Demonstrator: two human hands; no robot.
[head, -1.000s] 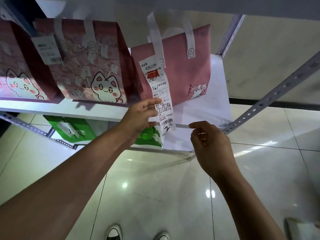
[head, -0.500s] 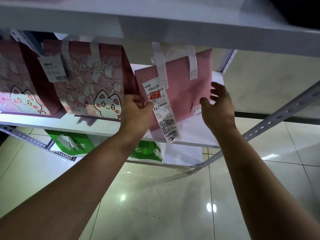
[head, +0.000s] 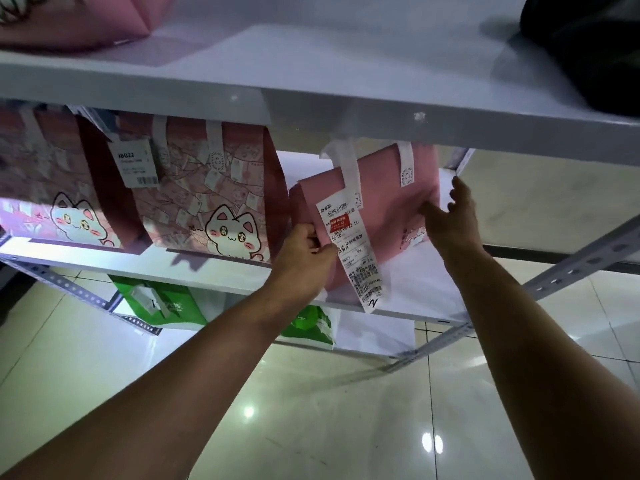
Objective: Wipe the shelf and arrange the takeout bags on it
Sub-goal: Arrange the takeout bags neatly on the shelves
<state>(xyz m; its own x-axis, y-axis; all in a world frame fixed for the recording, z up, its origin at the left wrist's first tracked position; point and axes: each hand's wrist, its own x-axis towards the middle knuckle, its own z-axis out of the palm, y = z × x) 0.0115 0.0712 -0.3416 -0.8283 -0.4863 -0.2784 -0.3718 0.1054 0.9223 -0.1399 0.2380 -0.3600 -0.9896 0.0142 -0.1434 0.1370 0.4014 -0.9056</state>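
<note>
A plain pink takeout bag [head: 381, 188] with white handles and a long receipt [head: 353, 251] stands tilted on the right of the middle white shelf [head: 214, 275]. My left hand [head: 304, 258] grips the bag's lower left edge. My right hand [head: 450, 220] presses against its right side, fingers spread along the edge. Left of it stand two pink cat-print bags [head: 214, 199], upright and side by side, one carrying a white label [head: 133, 161].
The upper white shelf [head: 346, 84] overhangs close above the bag's handles; a pink bag corner [head: 86, 19] and a dark object [head: 588, 46] rest on it. Green bags [head: 166, 303] sit on the lower shelf. A perforated metal brace [head: 581, 265] runs at right. Glossy tiled floor below.
Both hands rose from the shelf's front edge to the plain pink bag. The left now grips its left edge and the right presses its right side. The view tilted up, showing the upper shelf.
</note>
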